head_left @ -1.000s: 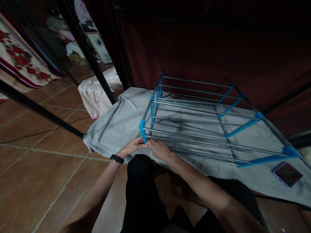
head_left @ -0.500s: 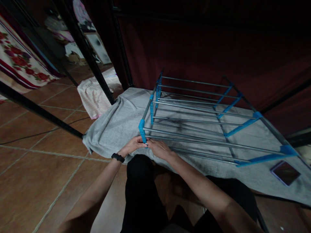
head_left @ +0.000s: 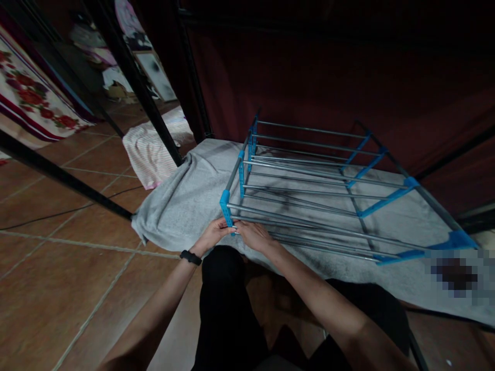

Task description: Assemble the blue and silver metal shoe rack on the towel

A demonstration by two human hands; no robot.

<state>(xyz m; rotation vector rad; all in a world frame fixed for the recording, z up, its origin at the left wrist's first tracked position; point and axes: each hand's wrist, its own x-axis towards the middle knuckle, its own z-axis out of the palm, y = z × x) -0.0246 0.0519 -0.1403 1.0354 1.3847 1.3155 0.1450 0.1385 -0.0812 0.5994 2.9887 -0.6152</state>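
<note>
A rack of grey metal rods joined by blue plastic brackets (head_left: 386, 200) lies in front of me. At its near left corner stands a blue bracket (head_left: 225, 203). My left hand (head_left: 212, 233) has its fingers closed around the lower end of that corner bracket. Close beside it, my right hand (head_left: 253, 235) pinches the end of a metal rod where it meets the bracket. The fingertips of both hands nearly touch, and they partly hide the joint. Whether the rod end is seated in the bracket I cannot tell.
A grey blanket (head_left: 178, 196) lies under the rack. Black metal posts (head_left: 133, 77) rise at the left, with a dark red curtain (head_left: 309, 77) behind. A striped cloth (head_left: 145, 149) hangs near the tiled floor (head_left: 96, 278). On the right, a dark pixelated object (head_left: 456, 274) rests on the blanket.
My left wrist has shifted slightly to the right, and the near rods have moved a little. Both hands stay at the same corner.
</note>
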